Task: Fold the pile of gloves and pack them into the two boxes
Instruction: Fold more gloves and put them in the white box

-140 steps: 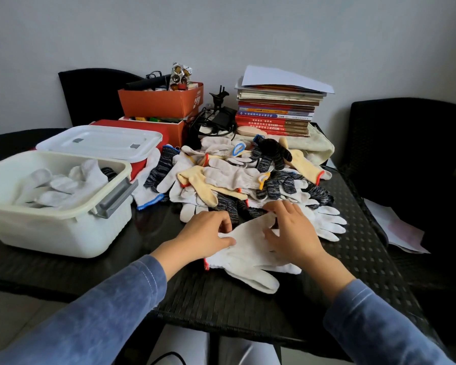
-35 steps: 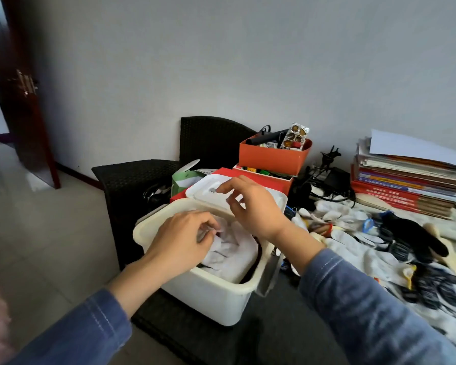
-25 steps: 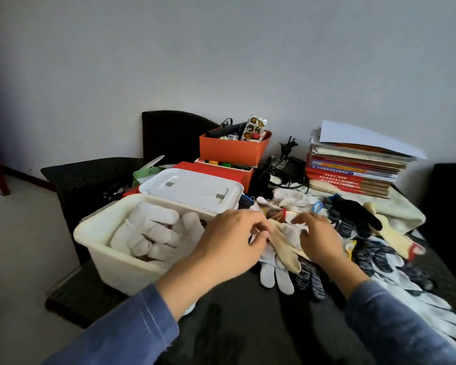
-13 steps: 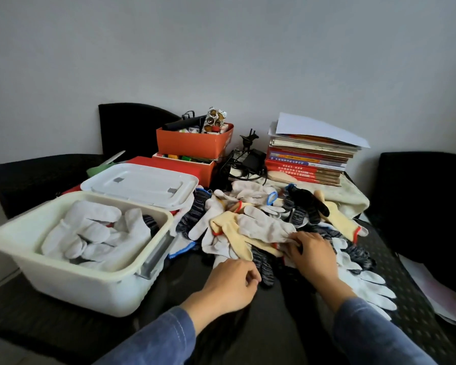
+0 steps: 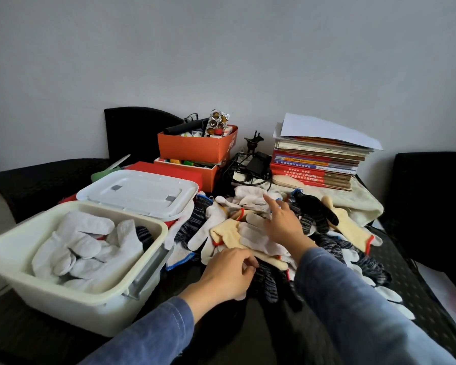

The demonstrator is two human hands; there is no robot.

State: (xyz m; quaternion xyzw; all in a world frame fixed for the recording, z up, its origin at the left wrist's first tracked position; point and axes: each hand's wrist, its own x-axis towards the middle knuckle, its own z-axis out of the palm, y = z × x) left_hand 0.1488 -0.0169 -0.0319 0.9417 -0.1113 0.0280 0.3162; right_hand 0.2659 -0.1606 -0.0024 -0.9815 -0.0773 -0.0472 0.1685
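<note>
An open white box [image 5: 95, 295] stands at the left with folded white gloves [image 5: 84, 248] in it. Behind it is a second white box with its lid [image 5: 140, 192] shut. The glove pile [image 5: 324, 241] of white, cream and dark speckled gloves covers the middle of the table. My right hand [image 5: 283, 225] lies on a white glove [image 5: 258, 238] on top of the pile, fingers apart, index finger stretched out. My left hand [image 5: 227, 276] sits at the pile's near edge with curled fingers touching a cream glove [image 5: 227, 234]. Whether it grips that glove is unclear.
Two orange boxes [image 5: 198, 150] full of small items stand stacked at the back. A charger with cables [image 5: 250, 167] and a stack of books [image 5: 316, 164] on a cream towel [image 5: 358, 204] are at the back right. Black chairs [image 5: 432, 206] flank the black table [image 5: 421, 301].
Both hands left the open box, where they laid a folded glove, and came back to the pile. In the last half second my right hand slid further up over the gloves.
</note>
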